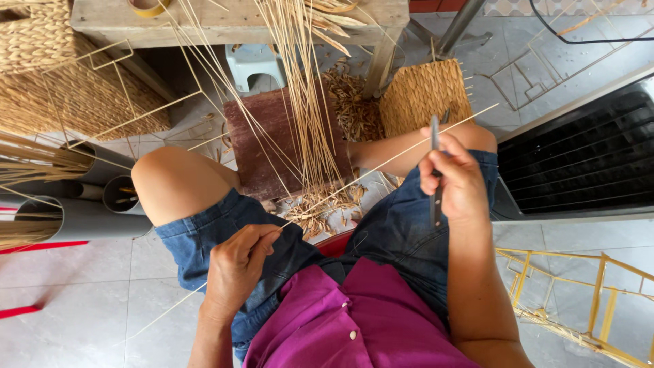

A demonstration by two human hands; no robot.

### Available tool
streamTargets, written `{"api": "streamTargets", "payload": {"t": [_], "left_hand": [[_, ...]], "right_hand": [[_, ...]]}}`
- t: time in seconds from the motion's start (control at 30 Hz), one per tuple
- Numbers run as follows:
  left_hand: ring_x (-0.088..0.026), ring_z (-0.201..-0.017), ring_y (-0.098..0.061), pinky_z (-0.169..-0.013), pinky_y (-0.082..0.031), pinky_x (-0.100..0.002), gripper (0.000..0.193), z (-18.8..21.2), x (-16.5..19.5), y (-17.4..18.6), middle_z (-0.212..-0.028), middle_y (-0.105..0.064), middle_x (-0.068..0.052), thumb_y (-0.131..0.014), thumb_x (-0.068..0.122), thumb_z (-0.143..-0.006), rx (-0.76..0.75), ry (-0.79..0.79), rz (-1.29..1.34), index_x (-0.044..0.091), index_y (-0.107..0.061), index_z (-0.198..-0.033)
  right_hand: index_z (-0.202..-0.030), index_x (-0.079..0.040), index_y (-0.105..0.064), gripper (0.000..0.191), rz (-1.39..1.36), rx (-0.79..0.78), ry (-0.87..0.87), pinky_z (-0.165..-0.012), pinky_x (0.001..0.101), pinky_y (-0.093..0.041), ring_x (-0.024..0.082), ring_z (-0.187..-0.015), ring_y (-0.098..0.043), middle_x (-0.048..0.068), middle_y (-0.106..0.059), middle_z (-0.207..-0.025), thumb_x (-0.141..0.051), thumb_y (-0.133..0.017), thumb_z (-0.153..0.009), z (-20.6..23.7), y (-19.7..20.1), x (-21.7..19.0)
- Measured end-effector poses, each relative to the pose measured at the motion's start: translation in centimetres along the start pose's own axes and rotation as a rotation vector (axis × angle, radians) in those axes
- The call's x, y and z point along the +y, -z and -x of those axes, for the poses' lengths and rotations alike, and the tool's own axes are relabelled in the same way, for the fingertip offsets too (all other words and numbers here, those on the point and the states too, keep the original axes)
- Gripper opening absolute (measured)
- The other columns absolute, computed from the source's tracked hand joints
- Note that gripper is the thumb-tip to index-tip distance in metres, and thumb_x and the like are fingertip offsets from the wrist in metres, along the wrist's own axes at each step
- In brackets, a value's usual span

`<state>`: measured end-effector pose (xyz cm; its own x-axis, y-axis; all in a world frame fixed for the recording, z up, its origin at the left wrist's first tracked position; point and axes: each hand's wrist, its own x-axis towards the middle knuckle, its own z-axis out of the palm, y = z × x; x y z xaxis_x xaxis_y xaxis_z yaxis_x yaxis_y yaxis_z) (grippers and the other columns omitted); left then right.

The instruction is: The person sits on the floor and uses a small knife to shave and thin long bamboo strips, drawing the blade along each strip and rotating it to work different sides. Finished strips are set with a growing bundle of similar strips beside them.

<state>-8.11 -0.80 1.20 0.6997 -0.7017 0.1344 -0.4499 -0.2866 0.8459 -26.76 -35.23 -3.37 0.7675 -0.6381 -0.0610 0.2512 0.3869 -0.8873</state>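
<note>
— Pale tiled floor (82,307), strewn with husk shavings (320,208) beside a dark wooden board (262,146)?
— Yes. Grey pipes (75,218) lying left; woven mat (424,92) resting by the bench (225,20).

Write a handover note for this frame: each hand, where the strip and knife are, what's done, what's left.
Left hand: pinching the near end of a thin pale strip over the left thigh.
Right hand: gripping a slim dark knife, blade up, meeting the strip near the right knee.
Strip runs diagonally from the left hand up past the knife.
Done: shavings litter the floor between the legs; a bundle of strips leans on the wooden bench.
Left: how much of this strip is scraped cannot be told.
</note>
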Motion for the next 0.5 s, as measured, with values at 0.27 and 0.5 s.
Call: {"api": "streamTargets", "payload": {"t": [0.27, 0.5], "left_hand": [[-0.010, -0.065, -0.073, -0.056, -0.056, -0.024, 0.009, 0.0, -0.5, -0.3, -0.077, -0.073, -0.006, -0.071, 0.007, -0.090, 0.018, -0.008, -0.046, 0.005, -0.074, -0.098], [-0.006, -0.048, -0.054, -0.045, -0.043, -0.024, 0.012, -0.3, 0.1, -1.0, -0.061, -0.066, -0.002, -0.065, 0.011, -0.097, 0.009, 0.109, 0.050, 0.006, -0.076, -0.100]], "right_hand": [[-0.148, -0.009, -0.057, 0.043, -0.103, 0.198, 0.156, -0.057, 0.0261, -0.042, 0.013, -0.066, -0.053, 0.005, -0.061, -0.087, -0.010, -0.058, -0.106, -0.6, 4.9, -1.7], [-0.149, -0.005, -0.053, 0.046, 0.095, -0.001, 0.052, -0.053, 0.0250, -0.043, 0.011, -0.058, -0.052, 0.006, -0.061, -0.077, -0.014, -0.056, -0.104, 1.0, -1.7, -0.5]]}}
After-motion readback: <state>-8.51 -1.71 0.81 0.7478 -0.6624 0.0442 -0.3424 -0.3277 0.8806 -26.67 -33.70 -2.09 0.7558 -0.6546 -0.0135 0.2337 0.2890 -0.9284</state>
